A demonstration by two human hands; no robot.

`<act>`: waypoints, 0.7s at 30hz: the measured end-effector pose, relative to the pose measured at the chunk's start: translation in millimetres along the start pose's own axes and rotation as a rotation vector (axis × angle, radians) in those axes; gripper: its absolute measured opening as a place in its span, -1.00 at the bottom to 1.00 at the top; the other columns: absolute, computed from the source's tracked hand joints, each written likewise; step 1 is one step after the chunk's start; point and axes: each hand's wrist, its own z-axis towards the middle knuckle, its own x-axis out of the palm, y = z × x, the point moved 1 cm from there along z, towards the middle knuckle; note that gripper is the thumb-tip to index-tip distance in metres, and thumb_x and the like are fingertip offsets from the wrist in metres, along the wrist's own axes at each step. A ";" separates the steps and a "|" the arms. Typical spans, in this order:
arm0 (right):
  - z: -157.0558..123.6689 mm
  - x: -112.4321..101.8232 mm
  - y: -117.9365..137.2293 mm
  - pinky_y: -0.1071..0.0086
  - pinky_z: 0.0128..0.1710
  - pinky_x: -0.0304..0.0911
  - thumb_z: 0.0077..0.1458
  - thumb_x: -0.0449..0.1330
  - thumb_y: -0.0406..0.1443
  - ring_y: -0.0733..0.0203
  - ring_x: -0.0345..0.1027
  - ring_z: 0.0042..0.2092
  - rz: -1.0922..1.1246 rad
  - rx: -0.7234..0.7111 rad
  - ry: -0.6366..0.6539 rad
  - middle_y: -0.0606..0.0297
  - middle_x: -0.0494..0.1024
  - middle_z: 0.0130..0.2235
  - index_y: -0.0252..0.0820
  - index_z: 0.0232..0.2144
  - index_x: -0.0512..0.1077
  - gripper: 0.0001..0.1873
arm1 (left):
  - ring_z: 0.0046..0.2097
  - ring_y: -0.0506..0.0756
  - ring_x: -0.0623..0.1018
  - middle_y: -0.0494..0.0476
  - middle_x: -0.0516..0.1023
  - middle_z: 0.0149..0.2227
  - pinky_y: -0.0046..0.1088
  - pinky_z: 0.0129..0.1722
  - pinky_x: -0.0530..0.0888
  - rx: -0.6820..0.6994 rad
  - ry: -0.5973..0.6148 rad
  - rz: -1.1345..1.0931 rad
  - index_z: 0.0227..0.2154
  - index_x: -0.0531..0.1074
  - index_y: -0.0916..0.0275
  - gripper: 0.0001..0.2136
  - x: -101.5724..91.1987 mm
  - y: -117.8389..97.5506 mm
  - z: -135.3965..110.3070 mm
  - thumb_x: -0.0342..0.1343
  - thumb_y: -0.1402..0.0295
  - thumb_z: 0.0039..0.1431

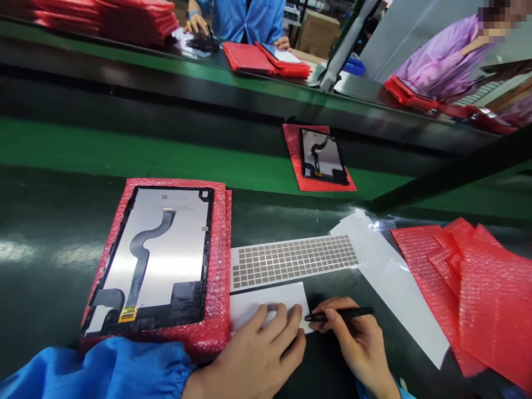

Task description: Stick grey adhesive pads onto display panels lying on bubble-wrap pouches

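Observation:
My left hand [261, 349] lies palm down with its fingers apart, resting on a white sheet of paper [245, 307]. In my right hand [359, 338] is a slim black pen [351, 313], pinched between thumb and fingers, its tip pointing left at the sheet's right edge. Just beyond the paper is a white sheet of small grey square stickers [291, 259]. Left of my hands, a tablet screen assembly [166, 260] shows its silvery back with a dark ribbon cable. It sits on red bubble-wrap bags [218, 288], close to my left sleeve.
Long white sheets [399, 293] and red bubble bags [494, 282] lie to the right. Across the green conveyor [187, 147], another screen assembly [326, 158] rests on red wrap. A co-worker [249, 19] in blue sits opposite with a mouse. Another person [444, 61] is far right.

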 end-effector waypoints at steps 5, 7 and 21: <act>0.8 0.4 -1.0 0.43 -0.42 0.54 0.34 0.26 -0.27 0.18 0.61 -0.43 0.000 -0.018 0.020 0.23 0.68 -0.36 -0.13 -0.27 0.63 -0.85 | 0.16 0.29 0.40 0.22 0.40 0.28 -0.11 0.09 0.19 0.001 -0.033 0.023 0.15 0.41 0.21 -0.64 0.8 0.4 1.0 -0.15 0.25 0.46; 1.2 0.6 -0.8 0.43 -0.42 0.55 0.34 0.26 -0.27 0.18 0.60 -0.44 0.003 -0.018 0.014 0.23 0.67 -0.36 -0.13 -0.27 0.63 -0.85 | 0.15 0.27 0.41 0.19 0.41 0.27 -0.12 0.09 0.20 -0.001 -0.042 0.028 0.14 0.42 0.18 -0.65 1.6 0.2 0.6 -0.14 0.25 0.46; 4.3 1.3 11.2 0.35 -0.49 0.59 0.30 0.30 -0.20 0.12 0.61 -0.50 0.152 0.040 -0.082 0.20 0.67 -0.38 -0.16 -0.37 0.64 -0.78 | 0.14 0.29 0.45 0.28 0.40 0.29 -0.14 0.07 0.29 -0.021 -0.093 -0.014 0.18 0.39 0.23 -0.61 3.8 -0.9 -1.7 -0.08 0.18 0.44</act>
